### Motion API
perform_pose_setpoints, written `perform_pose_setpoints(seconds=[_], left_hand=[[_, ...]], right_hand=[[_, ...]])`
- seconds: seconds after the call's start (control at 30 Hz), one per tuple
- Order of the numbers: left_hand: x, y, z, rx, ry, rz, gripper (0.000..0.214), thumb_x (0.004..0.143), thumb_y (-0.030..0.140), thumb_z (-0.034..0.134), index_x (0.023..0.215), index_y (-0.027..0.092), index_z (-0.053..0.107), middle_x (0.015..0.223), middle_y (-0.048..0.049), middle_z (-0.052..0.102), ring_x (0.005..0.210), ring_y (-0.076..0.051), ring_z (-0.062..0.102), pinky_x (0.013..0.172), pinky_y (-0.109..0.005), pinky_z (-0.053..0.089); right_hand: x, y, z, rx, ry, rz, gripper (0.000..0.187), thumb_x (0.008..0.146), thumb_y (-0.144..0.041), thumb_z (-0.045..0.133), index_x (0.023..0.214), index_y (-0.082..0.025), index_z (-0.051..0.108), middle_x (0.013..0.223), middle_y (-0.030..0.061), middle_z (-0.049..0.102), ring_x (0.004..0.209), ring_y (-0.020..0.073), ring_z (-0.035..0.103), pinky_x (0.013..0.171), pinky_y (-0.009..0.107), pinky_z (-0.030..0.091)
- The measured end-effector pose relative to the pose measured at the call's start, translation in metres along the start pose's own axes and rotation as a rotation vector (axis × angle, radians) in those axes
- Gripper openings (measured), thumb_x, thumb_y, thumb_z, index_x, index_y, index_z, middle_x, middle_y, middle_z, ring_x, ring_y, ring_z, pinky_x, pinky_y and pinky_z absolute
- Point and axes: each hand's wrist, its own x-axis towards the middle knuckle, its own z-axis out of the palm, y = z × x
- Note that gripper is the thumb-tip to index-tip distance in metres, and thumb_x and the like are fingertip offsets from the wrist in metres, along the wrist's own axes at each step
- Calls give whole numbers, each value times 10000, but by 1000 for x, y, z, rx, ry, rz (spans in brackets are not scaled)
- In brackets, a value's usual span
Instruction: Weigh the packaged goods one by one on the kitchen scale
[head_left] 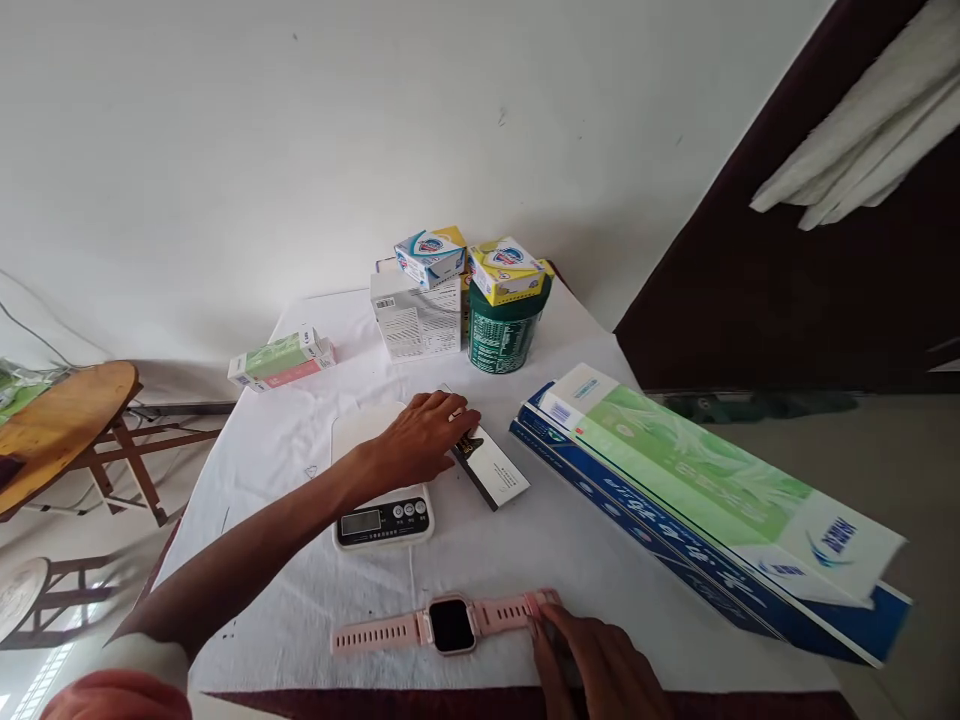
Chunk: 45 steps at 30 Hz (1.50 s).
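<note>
My left hand reaches across a white digital scale and its fingers close on a thin black and white box lying just right of the scale. My right hand rests at the table's near edge, fingertips curled onto the right strap end of a pink smartwatch that lies flat with its dark screen up.
The table has a white cloth. Long green and blue boxes lie at the right. At the back stand a white box, a green tin, two soap boxes and a small green-pink box. A wooden table stands left.
</note>
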Motion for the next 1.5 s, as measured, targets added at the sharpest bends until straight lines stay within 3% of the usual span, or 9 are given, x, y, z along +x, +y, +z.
perform_pose_setpoints(seconds=[0.17, 0.37, 0.6, 0.73, 0.87, 1.0, 1.2, 1.4, 1.5], left_hand=[[13, -10, 19, 126, 34, 31, 543, 787, -86, 523, 1262, 175, 558, 1312, -136, 613, 1286, -289, 540, 1075, -467, 407], [1, -8, -7, 227, 104, 53, 412, 878, -52, 468, 1193, 192, 574, 1163, -100, 642, 1138, -266, 582, 1112, -496, 363], [-69, -6, -52, 42, 138, -120, 295, 956, 130, 599, 1229, 231, 547, 1175, -80, 636, 1079, -261, 574, 965, -434, 444], [-122, -20, -47, -6, 88, -289, 356, 925, 184, 673, 1250, 259, 547, 1176, -71, 643, 1074, -276, 590, 920, -439, 448], [-152, -30, -31, -69, 16, -404, 347, 905, 194, 697, 1224, 267, 580, 1159, -62, 647, 1054, -278, 610, 894, -437, 464], [-158, -32, -22, -111, 16, -437, 399, 909, 204, 702, 1277, 276, 566, 1206, -68, 639, 1101, -280, 606, 935, -450, 473], [-155, -31, -21, -73, 86, -411, 831, 806, 260, 821, 1505, 313, 377, 1399, -113, 566, 1293, -357, 511, 1021, -532, 457], [-146, -23, -26, -125, 48, -393, 373, 879, 180, 715, 1214, 258, 571, 1134, -59, 660, 1078, -279, 610, 975, -480, 464], [-147, -24, -30, -136, 49, -410, 302, 902, 177, 668, 1180, 252, 577, 1098, -58, 662, 1025, -264, 626, 919, -446, 476]], right_hand=[[0, -5, -1, 0, 14, 25, 211, 1047, -264, 540, 1155, -124, 654, 928, 100, 741, 827, 208, 677, 766, 340, 530], [1, -7, -3, 9, 11, 39, 223, 1057, -266, 521, 1170, -122, 647, 948, 106, 737, 849, 212, 678, 786, 343, 533], [3, -9, -5, 30, 1, 50, 217, 1042, -241, 551, 1182, -107, 648, 960, 112, 729, 857, 208, 667, 791, 341, 533], [1, -8, -4, 52, -8, 59, 228, 1023, -234, 583, 1188, -91, 647, 949, 121, 726, 861, 219, 669, 795, 351, 535], [1, -7, -5, 56, -30, 41, 219, 1026, -237, 570, 1202, -138, 654, 963, 100, 737, 858, 214, 682, 795, 341, 529], [5, -9, -7, 50, -43, 56, 213, 1040, -267, 546, 1170, -138, 655, 909, 88, 720, 802, 202, 655, 764, 332, 516], [7, -11, -7, 54, -46, 49, 219, 1032, -261, 563, 1162, -105, 646, 932, 103, 711, 825, 206, 644, 775, 337, 514], [6, -10, -6, 60, -51, 47, 221, 1031, -249, 566, 1160, -92, 653, 910, 100, 706, 811, 202, 637, 764, 337, 503], [6, -8, -6, 60, -48, 37, 225, 1033, -263, 567, 1159, -99, 657, 904, 95, 711, 799, 200, 640, 766, 338, 502]])
